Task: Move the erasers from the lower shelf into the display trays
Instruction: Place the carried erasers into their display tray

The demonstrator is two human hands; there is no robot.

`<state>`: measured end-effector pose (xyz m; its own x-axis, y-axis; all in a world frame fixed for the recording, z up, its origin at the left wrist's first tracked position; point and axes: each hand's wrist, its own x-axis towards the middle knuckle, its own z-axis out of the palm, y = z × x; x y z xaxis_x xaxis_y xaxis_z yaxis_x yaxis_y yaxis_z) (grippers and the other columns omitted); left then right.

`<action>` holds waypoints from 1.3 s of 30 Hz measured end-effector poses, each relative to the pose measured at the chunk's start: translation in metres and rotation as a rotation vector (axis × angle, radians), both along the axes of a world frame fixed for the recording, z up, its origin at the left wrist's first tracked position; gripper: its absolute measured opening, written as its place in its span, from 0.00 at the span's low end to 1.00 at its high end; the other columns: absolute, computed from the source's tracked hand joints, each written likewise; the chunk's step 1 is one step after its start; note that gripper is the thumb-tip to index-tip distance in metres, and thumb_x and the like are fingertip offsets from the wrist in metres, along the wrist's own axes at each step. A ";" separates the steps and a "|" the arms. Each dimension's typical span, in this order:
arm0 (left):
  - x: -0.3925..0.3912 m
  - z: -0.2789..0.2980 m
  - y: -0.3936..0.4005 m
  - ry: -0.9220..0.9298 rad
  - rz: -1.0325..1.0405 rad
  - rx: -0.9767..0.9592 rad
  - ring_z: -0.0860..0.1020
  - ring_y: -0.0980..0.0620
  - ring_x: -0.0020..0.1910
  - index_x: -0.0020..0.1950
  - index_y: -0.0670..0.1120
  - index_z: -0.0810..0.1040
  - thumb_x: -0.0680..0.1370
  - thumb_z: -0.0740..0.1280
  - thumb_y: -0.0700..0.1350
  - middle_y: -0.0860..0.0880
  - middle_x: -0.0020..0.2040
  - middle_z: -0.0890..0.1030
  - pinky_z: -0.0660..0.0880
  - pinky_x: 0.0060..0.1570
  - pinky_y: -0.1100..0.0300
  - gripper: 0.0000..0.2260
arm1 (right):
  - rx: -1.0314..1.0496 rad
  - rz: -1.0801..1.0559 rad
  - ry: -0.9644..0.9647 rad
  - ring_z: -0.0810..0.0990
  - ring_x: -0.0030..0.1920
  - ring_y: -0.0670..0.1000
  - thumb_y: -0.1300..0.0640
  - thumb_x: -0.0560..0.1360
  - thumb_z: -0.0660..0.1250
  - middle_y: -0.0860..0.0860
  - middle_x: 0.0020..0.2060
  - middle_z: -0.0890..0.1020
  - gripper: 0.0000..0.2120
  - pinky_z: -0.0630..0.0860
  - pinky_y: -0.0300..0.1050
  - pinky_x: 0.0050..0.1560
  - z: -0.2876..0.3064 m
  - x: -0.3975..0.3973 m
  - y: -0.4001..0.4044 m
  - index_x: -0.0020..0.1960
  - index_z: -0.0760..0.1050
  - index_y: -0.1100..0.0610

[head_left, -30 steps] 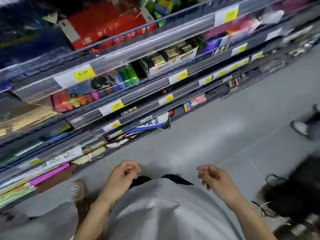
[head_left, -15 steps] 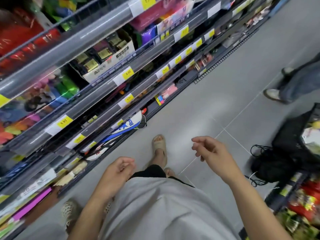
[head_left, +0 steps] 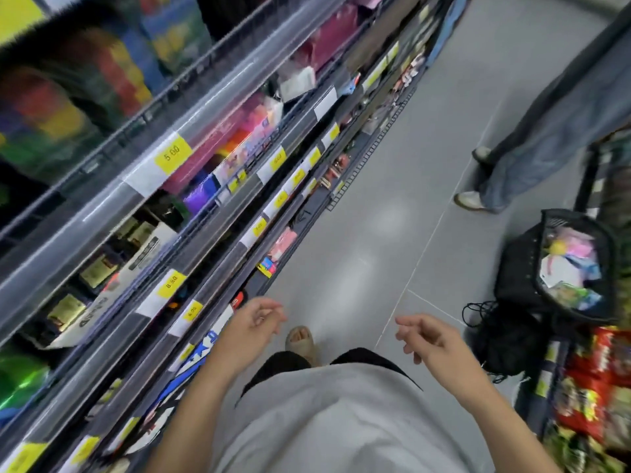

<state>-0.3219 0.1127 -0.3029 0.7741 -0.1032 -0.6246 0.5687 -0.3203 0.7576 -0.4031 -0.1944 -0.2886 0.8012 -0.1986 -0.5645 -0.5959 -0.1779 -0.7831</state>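
Observation:
I look down a shop aisle along tiered shelves on my left, stocked with blurred stationery packs. Pink packets lie on the lowest shelf; I cannot tell whether they are erasers. My left hand hangs in front of my waist close to the shelf edge, fingers loosely curled and holding nothing. My right hand hovers over the floor at the same height, fingers apart and empty. No display tray can be picked out in the blur.
A black basket full of small packets stands at the right, with a black bag beside it. Another person's legs stand farther down the aisle. Snack packs fill a low rack at bottom right. Grey floor runs ahead.
The view has swung right and down the aisle, bringing the basket and the other person closer in. Both hands stay empty in front of my waist; the left one has opened slightly.

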 end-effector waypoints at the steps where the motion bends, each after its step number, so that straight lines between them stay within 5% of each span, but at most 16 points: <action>1: 0.019 0.004 -0.007 -0.011 -0.010 -0.009 0.81 0.59 0.38 0.56 0.48 0.81 0.82 0.69 0.42 0.46 0.50 0.86 0.76 0.48 0.57 0.04 | -0.005 -0.018 0.008 0.79 0.36 0.47 0.60 0.80 0.66 0.53 0.41 0.83 0.07 0.75 0.41 0.38 0.000 0.006 -0.005 0.53 0.81 0.52; 11: 0.141 0.019 -0.062 -0.092 -0.041 0.026 0.81 0.64 0.36 0.55 0.50 0.82 0.82 0.69 0.42 0.58 0.41 0.86 0.74 0.39 0.70 0.05 | -0.011 -0.035 0.015 0.80 0.37 0.49 0.58 0.79 0.67 0.50 0.42 0.85 0.07 0.77 0.41 0.39 -0.012 0.114 -0.066 0.52 0.82 0.49; 20: 0.186 0.059 -0.107 -0.122 0.294 0.093 0.84 0.58 0.45 0.51 0.59 0.83 0.83 0.68 0.46 0.56 0.50 0.87 0.77 0.51 0.56 0.08 | 0.069 0.415 -0.172 0.81 0.39 0.47 0.57 0.79 0.67 0.51 0.43 0.84 0.09 0.75 0.35 0.37 0.017 0.322 -0.110 0.50 0.82 0.44; 25: 0.221 0.137 -0.128 -0.389 0.441 0.147 0.85 0.58 0.51 0.51 0.64 0.82 0.84 0.67 0.45 0.56 0.53 0.87 0.78 0.57 0.53 0.12 | 0.124 0.689 -0.389 0.79 0.41 0.45 0.57 0.79 0.69 0.44 0.39 0.82 0.10 0.75 0.35 0.42 0.076 0.416 -0.096 0.51 0.81 0.41; 27: 0.232 0.176 -0.133 -0.527 0.473 0.229 0.84 0.59 0.51 0.54 0.65 0.81 0.82 0.68 0.52 0.57 0.52 0.87 0.78 0.52 0.55 0.07 | 0.164 0.758 -0.465 0.78 0.40 0.46 0.56 0.78 0.70 0.45 0.39 0.82 0.08 0.76 0.38 0.43 0.104 0.442 -0.086 0.52 0.82 0.43; 30: 0.241 0.232 -0.134 -0.763 0.521 0.322 0.84 0.55 0.51 0.59 0.62 0.81 0.77 0.67 0.62 0.56 0.53 0.86 0.81 0.48 0.58 0.13 | 0.180 0.860 -0.605 0.78 0.41 0.48 0.54 0.79 0.69 0.47 0.42 0.81 0.07 0.75 0.38 0.42 0.152 0.474 -0.069 0.54 0.81 0.43; 35: 0.264 0.305 -0.124 -1.151 0.576 0.478 0.83 0.52 0.53 0.58 0.60 0.79 0.82 0.67 0.55 0.53 0.52 0.86 0.78 0.52 0.62 0.06 | 0.208 0.984 -0.828 0.81 0.46 0.52 0.49 0.80 0.68 0.48 0.46 0.82 0.07 0.78 0.41 0.45 0.231 0.510 -0.039 0.57 0.80 0.42; 39: 0.294 0.333 -0.107 -1.266 0.524 0.757 0.81 0.57 0.53 0.62 0.55 0.78 0.83 0.65 0.51 0.59 0.53 0.83 0.75 0.54 0.65 0.08 | 0.193 1.017 -1.051 0.81 0.47 0.49 0.51 0.80 0.68 0.45 0.46 0.82 0.07 0.78 0.40 0.46 0.289 0.539 -0.011 0.56 0.80 0.42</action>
<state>-0.0281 0.0055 0.0303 0.6637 0.3606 0.6553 -0.1233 -0.8114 0.5713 0.1357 -0.2053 0.0003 0.5965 0.6963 0.3992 0.5622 -0.0075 -0.8270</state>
